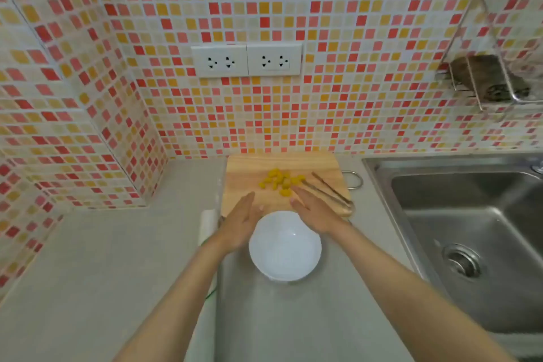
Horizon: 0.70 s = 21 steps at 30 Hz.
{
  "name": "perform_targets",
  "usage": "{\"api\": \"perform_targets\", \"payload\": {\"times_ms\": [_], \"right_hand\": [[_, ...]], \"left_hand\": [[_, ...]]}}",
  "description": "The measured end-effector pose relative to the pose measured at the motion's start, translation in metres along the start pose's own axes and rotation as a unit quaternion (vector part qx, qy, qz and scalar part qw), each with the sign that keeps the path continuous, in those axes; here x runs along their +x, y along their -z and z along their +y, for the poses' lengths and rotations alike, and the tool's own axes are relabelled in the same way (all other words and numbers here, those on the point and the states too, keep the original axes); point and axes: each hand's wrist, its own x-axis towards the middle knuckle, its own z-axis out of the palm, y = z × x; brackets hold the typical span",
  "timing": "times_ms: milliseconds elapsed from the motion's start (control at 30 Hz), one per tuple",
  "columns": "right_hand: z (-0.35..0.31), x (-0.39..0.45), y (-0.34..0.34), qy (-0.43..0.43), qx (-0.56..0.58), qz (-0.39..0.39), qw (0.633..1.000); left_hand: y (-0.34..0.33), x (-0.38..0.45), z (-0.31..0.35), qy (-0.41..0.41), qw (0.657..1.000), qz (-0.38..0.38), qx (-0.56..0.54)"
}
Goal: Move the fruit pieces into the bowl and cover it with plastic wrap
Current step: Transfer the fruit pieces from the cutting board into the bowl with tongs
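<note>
- The transfer has not begun: the yellow fruit pieces (279, 181) lie heaped on the wooden cutting board (244, 173), and the white bowl (284, 247) just in front of it holds nothing.
- Next, I judge, comes picking up the tongs (330, 189) or scooping the pieces.
- The left hand (241, 222) and right hand (316, 211) hover flat with fingers straight, holding nothing, one on each side above the bowl's far rim.

A wooden cutting board (249, 167) sits at the counter's (88, 258) back edge with tongs (332, 189) on its right side. Right of it, a steel sink (470, 214). Twin wall sockets (246, 60) above.
</note>
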Motion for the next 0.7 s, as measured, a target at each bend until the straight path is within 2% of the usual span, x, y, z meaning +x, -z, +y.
{"api": "perform_targets", "payload": {"times_ms": [133, 333, 433, 533, 600, 700], "right_hand": [[0.013, -0.016, -0.022, -0.022, 0.146, 0.021, 0.989], [0.02, -0.018, -0.034, -0.012, 0.204, 0.07, 0.977], [0.027, -0.004, -0.016, 0.025, 0.085, 0.192, 0.977], [0.044, 0.02, 0.012, -0.027, -0.125, 0.295, 0.947], [0.056, 0.032, 0.022, -0.092, -0.212, 0.275, 0.933], [0.071, 0.043, 0.021, -0.123, -0.229, 0.211, 0.942]], "left_hand": [[-0.03, -0.017, -0.024, 0.033, 0.992, 0.043, -0.11], [-0.054, -0.021, -0.032, 0.05, 0.949, 0.111, -0.29], [-0.057, -0.02, -0.029, 0.06, 0.935, 0.134, -0.322], [-0.058, -0.017, -0.024, 0.076, 0.922, 0.148, -0.349], [-0.058, -0.015, -0.022, 0.082, 0.914, 0.154, -0.367], [-0.057, -0.011, -0.021, 0.093, 0.903, 0.156, -0.39]]}}
